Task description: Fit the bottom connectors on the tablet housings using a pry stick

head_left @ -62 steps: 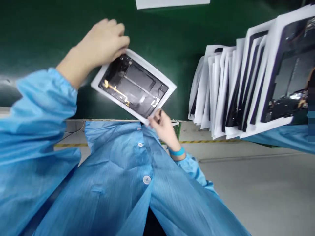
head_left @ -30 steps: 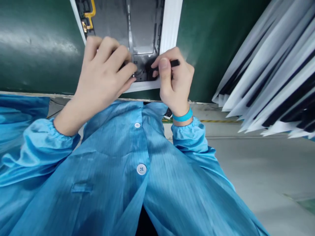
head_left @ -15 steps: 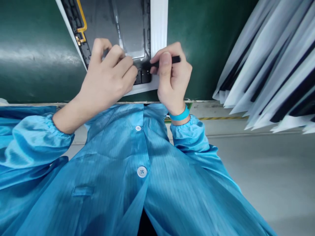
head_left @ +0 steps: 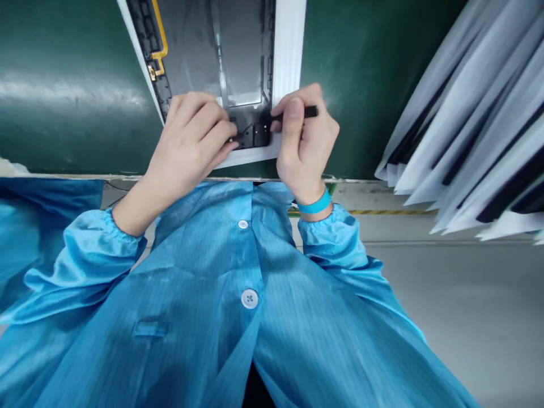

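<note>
A dark device housing (head_left: pixel 244 65), like the back shell of a tablet, lies on a white sheet (head_left: pixel 289 51). A yellow flex cable (head_left: pixel 160 34) runs along its left side. My right hand (head_left: pixel 306 136) grips a slim black tool (head_left: pixel 310 111) between thumb and fingers, its front end over the housing's lower right corner. My left hand (head_left: pixel 189 139) lies over the lower left of the housing, thumb and fingertips pinched close together near a thin dark wire (head_left: pixel 249 129). What sits between those fingertips is too small to make out.
The sheet rests on a green tabletop (head_left: pixel 76 85), whose near edge runs just in front of my body. White sheets with dark panels (head_left: pixel 459 124) stand in a row at the right. A blue sleeve or cloth (head_left: pixel 46 209) shows at the far left.
The view has shifted, so the housing appears slightly farther right and lower. My left hand's fingers have come down and drawn together at the housing's lower edge. My right hand keeps the black tool.
</note>
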Action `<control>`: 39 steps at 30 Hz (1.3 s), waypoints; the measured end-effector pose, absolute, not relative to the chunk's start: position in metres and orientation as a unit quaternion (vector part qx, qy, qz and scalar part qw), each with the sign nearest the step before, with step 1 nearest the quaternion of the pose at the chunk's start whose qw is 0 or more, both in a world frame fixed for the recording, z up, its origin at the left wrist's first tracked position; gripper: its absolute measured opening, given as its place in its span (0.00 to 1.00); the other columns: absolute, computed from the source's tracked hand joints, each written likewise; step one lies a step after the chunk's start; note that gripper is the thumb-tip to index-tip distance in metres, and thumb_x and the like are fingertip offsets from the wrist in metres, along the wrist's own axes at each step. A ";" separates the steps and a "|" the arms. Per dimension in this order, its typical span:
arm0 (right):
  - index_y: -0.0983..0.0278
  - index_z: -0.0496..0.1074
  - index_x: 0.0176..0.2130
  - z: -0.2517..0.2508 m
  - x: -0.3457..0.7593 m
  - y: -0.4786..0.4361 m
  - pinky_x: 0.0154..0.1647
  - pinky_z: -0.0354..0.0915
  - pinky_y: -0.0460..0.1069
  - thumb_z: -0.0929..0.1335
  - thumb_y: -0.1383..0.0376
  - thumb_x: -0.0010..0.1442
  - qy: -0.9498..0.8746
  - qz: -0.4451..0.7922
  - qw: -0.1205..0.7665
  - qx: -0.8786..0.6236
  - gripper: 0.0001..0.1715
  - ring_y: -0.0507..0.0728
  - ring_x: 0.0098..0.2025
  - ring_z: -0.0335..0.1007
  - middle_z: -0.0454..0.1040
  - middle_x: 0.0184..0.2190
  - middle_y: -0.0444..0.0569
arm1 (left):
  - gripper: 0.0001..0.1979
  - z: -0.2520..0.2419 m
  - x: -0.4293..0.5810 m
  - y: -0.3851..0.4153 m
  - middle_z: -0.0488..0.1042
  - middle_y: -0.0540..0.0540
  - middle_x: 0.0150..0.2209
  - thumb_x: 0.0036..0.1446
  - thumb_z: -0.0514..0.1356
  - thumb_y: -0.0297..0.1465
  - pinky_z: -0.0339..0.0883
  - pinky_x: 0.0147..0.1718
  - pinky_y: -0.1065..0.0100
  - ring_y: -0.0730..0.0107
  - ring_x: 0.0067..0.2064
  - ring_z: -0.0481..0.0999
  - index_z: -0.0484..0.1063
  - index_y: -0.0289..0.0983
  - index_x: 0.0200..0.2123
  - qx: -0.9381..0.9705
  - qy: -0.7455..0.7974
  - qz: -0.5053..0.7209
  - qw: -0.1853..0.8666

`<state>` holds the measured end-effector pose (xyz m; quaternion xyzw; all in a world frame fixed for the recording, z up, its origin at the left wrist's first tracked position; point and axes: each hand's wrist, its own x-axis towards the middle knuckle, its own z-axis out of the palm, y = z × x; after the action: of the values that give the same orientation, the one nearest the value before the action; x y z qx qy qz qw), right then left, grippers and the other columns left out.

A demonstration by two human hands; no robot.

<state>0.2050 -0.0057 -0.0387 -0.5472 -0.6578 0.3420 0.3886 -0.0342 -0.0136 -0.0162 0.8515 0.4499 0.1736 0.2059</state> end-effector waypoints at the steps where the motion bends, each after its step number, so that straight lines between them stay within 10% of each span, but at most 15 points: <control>1: 0.54 0.70 0.41 -0.038 0.205 -0.006 0.53 0.73 0.62 0.56 0.41 0.81 -0.656 0.343 0.396 -0.543 0.28 0.62 0.40 0.76 0.75 0.38 0.49 | 0.12 -0.017 -0.033 -0.012 0.81 0.41 0.51 0.79 0.55 0.39 0.69 0.56 0.36 0.44 0.61 0.76 0.79 0.51 0.54 0.850 0.452 0.171 0.211; 12: 0.52 0.75 0.45 -0.038 0.211 -0.003 0.61 0.77 0.66 0.58 0.36 0.79 -0.693 0.424 0.332 -0.480 0.30 0.63 0.48 0.79 0.78 0.41 0.48 | 0.08 -0.013 -0.023 -0.016 0.77 0.43 0.59 0.74 0.60 0.39 0.54 0.65 0.24 0.36 0.72 0.64 0.80 0.51 0.49 0.794 0.529 0.216 0.208; 24: 0.53 0.77 0.42 -0.038 0.210 0.000 0.63 0.76 0.68 0.62 0.34 0.76 -0.685 0.451 0.317 -0.476 0.31 0.64 0.48 0.79 0.77 0.37 0.47 | 0.11 -0.029 -0.026 -0.017 0.70 0.45 0.63 0.77 0.58 0.43 0.44 0.68 0.32 0.51 0.80 0.31 0.71 0.44 0.54 0.839 0.527 0.061 0.121; 31: 0.53 0.76 0.42 -0.038 0.210 -0.003 0.58 0.78 0.66 0.62 0.35 0.77 -0.666 0.442 0.357 -0.483 0.30 0.63 0.45 0.80 0.78 0.39 0.47 | 0.10 -0.036 -0.027 -0.019 0.69 0.48 0.68 0.82 0.53 0.39 0.48 0.66 0.38 0.58 0.79 0.43 0.70 0.42 0.50 0.850 0.497 0.147 0.097; 39: 0.52 0.75 0.42 -0.043 0.211 -0.002 0.60 0.77 0.67 0.62 0.37 0.77 -0.668 0.451 0.340 -0.485 0.27 0.65 0.46 0.79 0.78 0.39 0.49 | 0.12 -0.017 -0.026 -0.010 0.77 0.43 0.64 0.80 0.54 0.39 0.54 0.64 0.31 0.41 0.72 0.65 0.78 0.47 0.53 0.849 0.466 0.157 0.195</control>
<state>0.2114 -0.0021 -0.0425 -0.4848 -0.6679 0.4508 0.3401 -0.0264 -0.0105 -0.0174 0.8488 0.4658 0.1569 0.1947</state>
